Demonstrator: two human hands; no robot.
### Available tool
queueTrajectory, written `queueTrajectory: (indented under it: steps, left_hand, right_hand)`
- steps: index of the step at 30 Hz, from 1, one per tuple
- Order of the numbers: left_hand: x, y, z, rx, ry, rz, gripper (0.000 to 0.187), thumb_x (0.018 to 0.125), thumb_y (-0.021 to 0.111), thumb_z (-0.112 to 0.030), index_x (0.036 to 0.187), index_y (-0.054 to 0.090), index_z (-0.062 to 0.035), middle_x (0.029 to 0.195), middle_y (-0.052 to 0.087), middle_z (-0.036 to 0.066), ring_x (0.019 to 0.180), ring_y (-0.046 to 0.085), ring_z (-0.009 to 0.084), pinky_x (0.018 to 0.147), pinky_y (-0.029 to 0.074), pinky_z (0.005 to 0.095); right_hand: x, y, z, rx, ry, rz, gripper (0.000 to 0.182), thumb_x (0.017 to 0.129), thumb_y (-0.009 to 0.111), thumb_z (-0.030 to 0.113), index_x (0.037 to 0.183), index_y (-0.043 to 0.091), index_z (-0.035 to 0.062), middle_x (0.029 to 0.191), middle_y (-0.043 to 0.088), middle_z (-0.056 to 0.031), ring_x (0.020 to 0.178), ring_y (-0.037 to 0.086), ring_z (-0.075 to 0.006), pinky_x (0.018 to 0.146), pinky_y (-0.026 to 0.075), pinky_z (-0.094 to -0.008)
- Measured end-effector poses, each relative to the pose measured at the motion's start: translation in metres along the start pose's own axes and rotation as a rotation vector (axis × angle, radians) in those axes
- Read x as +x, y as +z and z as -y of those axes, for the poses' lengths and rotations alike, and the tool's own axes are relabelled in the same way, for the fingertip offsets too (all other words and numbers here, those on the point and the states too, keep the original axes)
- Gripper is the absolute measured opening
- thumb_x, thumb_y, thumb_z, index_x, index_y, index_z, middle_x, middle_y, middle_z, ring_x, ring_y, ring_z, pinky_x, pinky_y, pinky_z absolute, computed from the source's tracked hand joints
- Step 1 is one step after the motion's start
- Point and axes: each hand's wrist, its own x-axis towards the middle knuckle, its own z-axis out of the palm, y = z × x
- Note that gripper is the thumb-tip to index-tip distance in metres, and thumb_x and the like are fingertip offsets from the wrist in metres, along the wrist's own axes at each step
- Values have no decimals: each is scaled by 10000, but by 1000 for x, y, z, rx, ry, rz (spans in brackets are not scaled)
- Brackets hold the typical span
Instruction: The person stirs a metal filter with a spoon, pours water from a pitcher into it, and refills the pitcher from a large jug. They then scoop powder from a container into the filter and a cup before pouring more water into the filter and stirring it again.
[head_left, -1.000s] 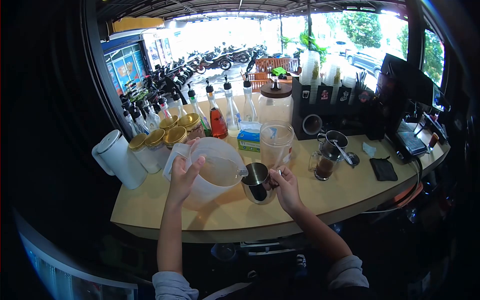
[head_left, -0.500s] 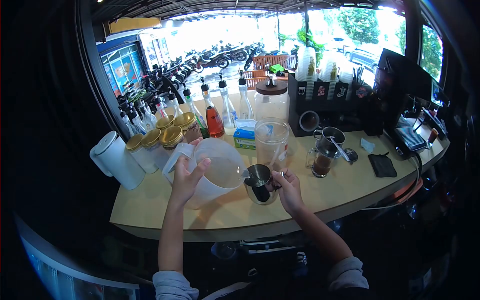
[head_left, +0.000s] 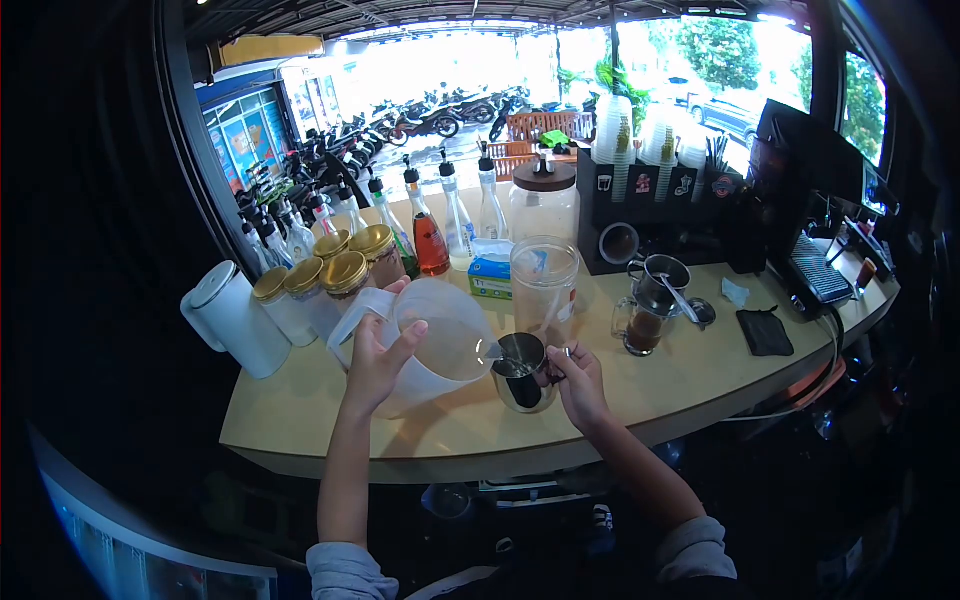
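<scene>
My left hand (head_left: pixel 378 355) is wrapped round the handle of a translucent plastic pitcher (head_left: pixel 435 345), which is tilted to the right. The pitcher's spout sits over the rim of a shiny steel milk jug (head_left: pixel 524 385), and clear liquid shows at the spout and inside the jug. By its handle, my right hand (head_left: pixel 578 382) grips the jug, held upright just above the counter. Right behind the jug stands a clear plastic canister (head_left: pixel 545 290). To the right is a glass mug of brown drink (head_left: pixel 643 330) with a metal cup (head_left: pixel 665 285) and spoon behind it.
The wooden counter (head_left: pixel 450 432) has its front edge below my hands. Along the back left stand gold-lidded jars (head_left: pixel 345 272), a white jug (head_left: pixel 225 320) and several pump bottles (head_left: pixel 430 240). A black cup holder (head_left: pixel 650 215), dark cloth (head_left: pixel 765 331) and coffee machine (head_left: pixel 815 265) are at right.
The steel jug and my right hand have shifted slightly right and down. The pitcher stays tilted, its spout still at the jug's rim. More liquid shows inside the jug.
</scene>
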Motion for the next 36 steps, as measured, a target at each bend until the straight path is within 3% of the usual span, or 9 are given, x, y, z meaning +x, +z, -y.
queueTrajectory:
  steps: [13,15,21,24,36]
  left_hand:
    - [0,6,-7,30,-21,4,571,847,654,-176,1330,414,11,1406,429,131,1254,448,205,1065,338,354]
    - [1,7,-7,6,-8,-27,663,815,717,-234,1333,410,43,1291,501,144,1219,471,209,1048,348,346]
    - [1,6,-3,5,6,-24,672,815,718,-243,1334,405,47,1285,504,146,1213,476,210,1043,355,347]
    - [1,6,-6,34,-18,15,593,845,663,-199,1337,406,8,1405,429,135,1254,446,206,1065,334,348]
    - [1,7,-5,35,-18,14,611,843,668,-209,1344,398,16,1405,425,142,1263,441,214,1068,334,357]
  right_hand:
    - [-1,-3,-1,1,-8,-2,198,909,613,101,764,478,110,701,516,32,644,439,-50,628,349,-221]
    - [-1,-3,-1,0,-11,-7,196,910,612,101,765,480,110,700,515,32,643,438,-51,628,349,-220]
    - [-2,-1,0,11,-8,-26,190,911,610,100,770,484,107,699,515,31,643,443,-53,629,356,-221]
    - [-3,-2,0,14,0,-28,187,911,610,99,772,485,104,701,519,27,642,446,-53,627,359,-222]
    - [-3,-6,-3,42,37,-37,199,908,609,86,759,479,106,691,503,31,623,420,-55,604,334,-223]
